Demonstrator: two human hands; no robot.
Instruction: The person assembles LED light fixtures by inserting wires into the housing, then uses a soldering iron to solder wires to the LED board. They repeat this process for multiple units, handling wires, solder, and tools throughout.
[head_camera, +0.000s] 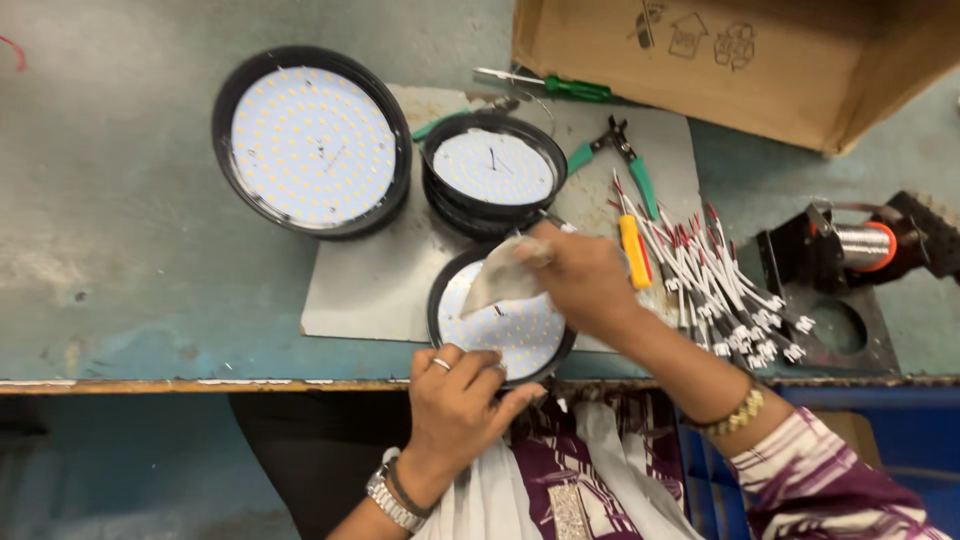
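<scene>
Surface: worn blue-green bench with a grey mat at centre, seen from my head camera.
Left hand: my left hand at 6 o'clock, grip clenched on the near rim of the small round LED lamp, ring and wristwatch showing.
Right hand: my right hand just past centre, grip grasping a pale cloth pressed on the lamp's dotted white face.
Lamp: it lies on the mat at the bench's front edge, directly before me.
At 12 o'clock: stack of small black lamps, touching the mat.
At 10 o'clock: large round lamp, well apart from my hands.
At 3 o'clock: bundle of white wires with red tips, yellow-handled tool beside my right hand.
At 1 o'clock: green-handled cutters, green screwdriver, cardboard box.
Far right: solder spool on black stand.
</scene>
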